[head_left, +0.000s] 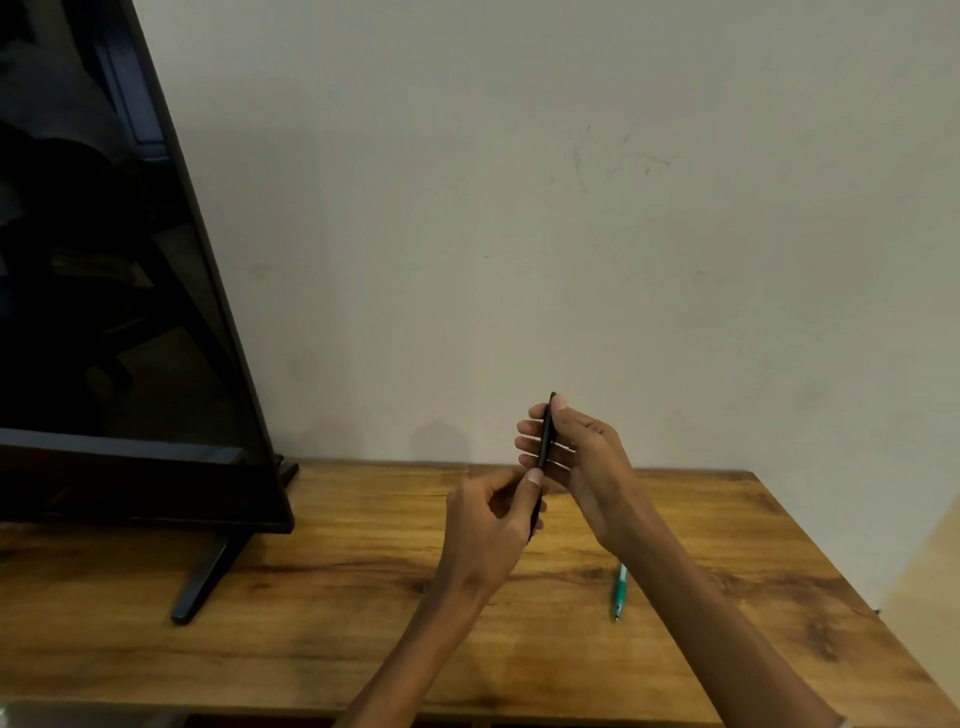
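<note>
A green pen (620, 592) lies nearest on the wooden surface (311, 623), just beside the right forearm. Above the surface, the left grip (488, 525) pinches the lower end of a slim black object (544, 447), which is held nearly upright. The right grip (587, 457) curls round its upper part, thumb at the top. Seen edge-on, it may be a phone. Farther left, a dark television (104, 312) stands against the pale wall (571, 208).
</note>
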